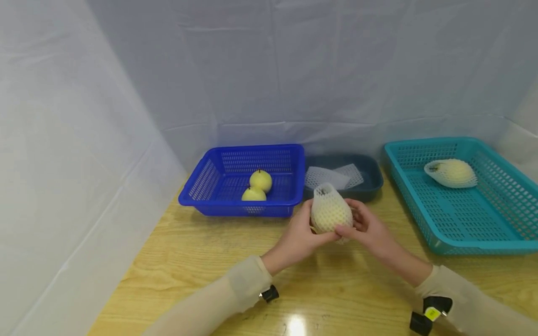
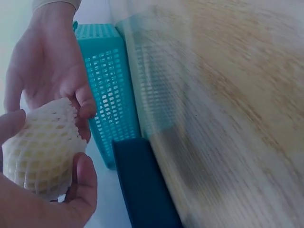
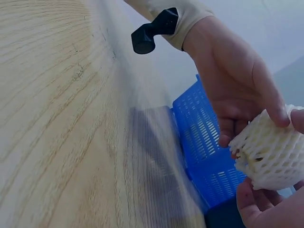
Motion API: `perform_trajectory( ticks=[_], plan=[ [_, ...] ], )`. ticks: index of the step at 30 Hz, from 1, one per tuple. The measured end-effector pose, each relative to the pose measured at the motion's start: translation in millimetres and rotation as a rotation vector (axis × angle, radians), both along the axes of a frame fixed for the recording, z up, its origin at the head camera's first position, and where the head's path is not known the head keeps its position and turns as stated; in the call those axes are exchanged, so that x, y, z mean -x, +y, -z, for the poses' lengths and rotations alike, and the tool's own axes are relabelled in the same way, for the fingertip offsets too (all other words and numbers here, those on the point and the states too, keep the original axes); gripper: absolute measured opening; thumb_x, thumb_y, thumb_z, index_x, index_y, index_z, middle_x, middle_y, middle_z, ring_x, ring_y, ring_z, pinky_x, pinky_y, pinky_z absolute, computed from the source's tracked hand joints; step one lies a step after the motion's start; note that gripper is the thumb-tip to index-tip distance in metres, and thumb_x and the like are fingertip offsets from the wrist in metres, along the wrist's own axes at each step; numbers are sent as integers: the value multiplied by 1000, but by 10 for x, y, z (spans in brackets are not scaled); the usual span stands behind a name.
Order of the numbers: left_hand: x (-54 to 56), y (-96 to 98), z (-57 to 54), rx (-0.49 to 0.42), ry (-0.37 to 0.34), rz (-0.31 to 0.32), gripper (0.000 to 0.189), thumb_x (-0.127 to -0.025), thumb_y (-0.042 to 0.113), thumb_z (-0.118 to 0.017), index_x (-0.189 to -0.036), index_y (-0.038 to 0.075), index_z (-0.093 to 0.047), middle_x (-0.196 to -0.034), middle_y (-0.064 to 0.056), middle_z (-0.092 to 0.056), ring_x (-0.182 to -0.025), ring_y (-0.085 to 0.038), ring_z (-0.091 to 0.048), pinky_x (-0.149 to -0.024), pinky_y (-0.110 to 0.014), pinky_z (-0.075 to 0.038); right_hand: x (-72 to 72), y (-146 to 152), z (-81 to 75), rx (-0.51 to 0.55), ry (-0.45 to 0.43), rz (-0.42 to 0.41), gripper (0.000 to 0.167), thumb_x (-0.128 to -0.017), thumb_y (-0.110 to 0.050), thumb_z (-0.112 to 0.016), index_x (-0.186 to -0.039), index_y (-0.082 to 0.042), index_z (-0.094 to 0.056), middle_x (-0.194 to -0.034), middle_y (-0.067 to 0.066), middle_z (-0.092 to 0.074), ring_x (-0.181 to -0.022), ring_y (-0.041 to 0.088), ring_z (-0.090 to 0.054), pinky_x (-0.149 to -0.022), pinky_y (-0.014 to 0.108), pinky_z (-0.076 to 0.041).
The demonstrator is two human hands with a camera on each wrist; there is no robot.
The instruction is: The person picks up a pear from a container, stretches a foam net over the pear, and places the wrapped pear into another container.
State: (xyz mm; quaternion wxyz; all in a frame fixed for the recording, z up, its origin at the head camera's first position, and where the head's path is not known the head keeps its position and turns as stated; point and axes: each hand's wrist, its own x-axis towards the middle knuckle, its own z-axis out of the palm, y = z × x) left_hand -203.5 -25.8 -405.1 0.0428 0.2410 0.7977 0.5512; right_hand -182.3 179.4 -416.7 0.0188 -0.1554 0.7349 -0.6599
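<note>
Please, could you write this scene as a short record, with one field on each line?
left hand: holds the netted fruit
right hand: holds the same fruit, from its other side
blue basket: two fruits without nets
dark tray: white nets, between the two baskets
teal basket: another fruit in its net
table: wooden

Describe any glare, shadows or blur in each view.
Head: bright glare on the table near the bottom edge, netted fruit fairly clear; left wrist: soft and hazy, the teal basket mirrored faintly in the table; right wrist: a dark patch on the table beside the blue basket, shadow or reflection unclear.
</note>
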Motion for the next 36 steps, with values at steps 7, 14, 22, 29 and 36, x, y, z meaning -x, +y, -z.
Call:
perform_trajectory(
  ticks=[7, 14, 22, 29, 36],
  plan=[
    [52, -42, 27, -114, -68, 59, 77, -84, 13, -78, -148, 6, -36, -129, -14, -54, -103, -16, -59, -82, -28, -57, 31, 66, 2, -21, 12, -16, 52, -105, -16, -51, -150, 0, -31, -132, 16, -55, -106, 5, -60, -83, 28, -55],
    [71, -88, 16, -152, -88, 127, 78, -83, 7, -75, -147, 4, -31, -130, -19, -53, -104, -16, -59, -87, -32, -55, 78, 129, 7, -22, 8, -106, 57, -107, -18, -48, -156, -2, -25, -134, 6, -54, -108, 8, -61, -82, 34, -56],
    [93, -111, 14, -141, -64, 179, 73, -84, 5, -74, -147, 4, -37, -136, -17, -47, -102, -23, -65, -83, -26, -56, 67, 122, 1, 8, 44, -157, 60, -105, -11, -50, -155, 5, -23, -134, 10, -52, -110, 8, -60, -84, 29, -56],
    [54, -105, 8, -12, 34, 99, 75, -89, 16, -75, -153, 11, -36, -133, -10, -52, -90, -15, -62, -79, -31, -57, 37, 111, 2, -9, 23, -60, 60, -104, -13, -54, -154, 2, -25, -145, 27, -42, -114, 1, -57, -88, 24, -54],
    [3, -50, 17, -23, 17, 104, 86, -88, 23, -78, -157, 15, -27, -133, -8, -53, -99, -13, -58, -79, -33, -59, -23, 65, -19, -51, 13, 4, 64, -101, -15, -61, -154, -1, -28, -146, 28, -43, -115, 0, -56, -92, 18, -51]
  ],
)
